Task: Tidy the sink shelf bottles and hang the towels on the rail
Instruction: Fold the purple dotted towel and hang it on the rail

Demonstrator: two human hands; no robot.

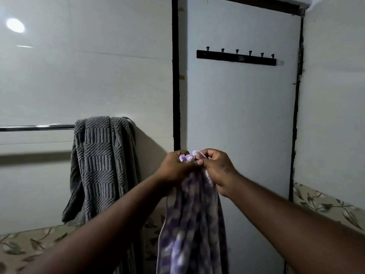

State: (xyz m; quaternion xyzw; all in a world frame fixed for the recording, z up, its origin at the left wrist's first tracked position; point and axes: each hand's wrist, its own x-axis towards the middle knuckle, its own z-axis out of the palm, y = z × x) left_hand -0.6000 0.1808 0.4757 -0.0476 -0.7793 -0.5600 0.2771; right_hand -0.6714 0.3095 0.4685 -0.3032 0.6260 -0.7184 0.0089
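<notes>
A purple and white checked towel [194,230] hangs bunched from both my hands in front of the white door. My left hand [178,168] grips its gathered top edge. My right hand [217,169] pinches the same top edge right beside it, fingertips touching. A grey ribbed towel [100,165] is draped over the right end of the chrome rail [37,127] on the tiled wall at the left. The sink shelf and its bottles are out of view.
A black hook rack [236,57] with several pegs is fixed high on the white door [243,125]. A dark door frame [175,76] runs between tile wall and door. Leaf-patterned tiles [325,206] line the lower walls.
</notes>
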